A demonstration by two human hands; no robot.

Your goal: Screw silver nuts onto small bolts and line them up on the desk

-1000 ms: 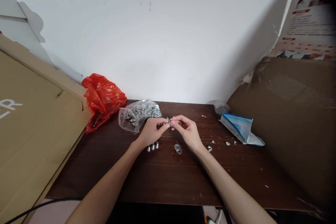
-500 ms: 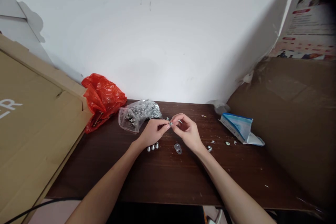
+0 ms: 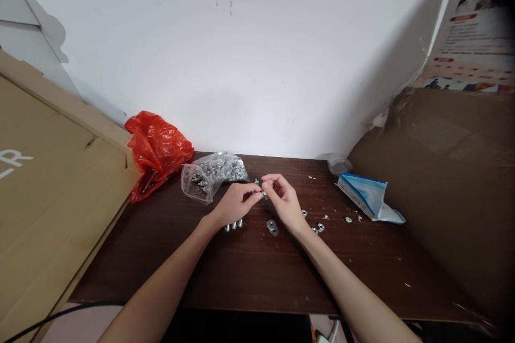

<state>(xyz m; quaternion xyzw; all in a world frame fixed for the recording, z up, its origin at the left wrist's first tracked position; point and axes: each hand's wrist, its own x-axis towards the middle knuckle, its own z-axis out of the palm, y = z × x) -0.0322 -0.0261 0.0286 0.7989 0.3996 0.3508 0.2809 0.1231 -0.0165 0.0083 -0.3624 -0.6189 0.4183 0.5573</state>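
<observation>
Above the middle of the table, my left hand (image 3: pixel 234 204) pinches a small metal part between thumb and forefinger. Its fingertips cover most of that part, so its kind cannot be told. My right hand (image 3: pixel 285 202) meets it tip to tip, closed on a small shiny metal ring (image 3: pixel 264 193) between thumb and fingers. Three short silver metal cylinders (image 3: pixel 234 225) stand in a row below my left hand. Two flat washers (image 3: pixel 272 227) overlap below my right hand. By my right wrist lie several metal nuts (image 3: pixel 321 227), one partly behind the forearm.
A clear plastic bag of small metal hardware (image 3: pixel 217 171) lies behind my left hand, next to a red plastic bag (image 3: pixel 159 144). A blue and white packet (image 3: pixel 364 195) and small scraps lie on the right. Cardboard (image 3: pixel 56 171) flanks the left side; a wall rises behind.
My right hand has turned and its fingers have drawn in, bringing the metal ring into plainer view. More nuts now show beside my right wrist. My left hand has hardly moved.
</observation>
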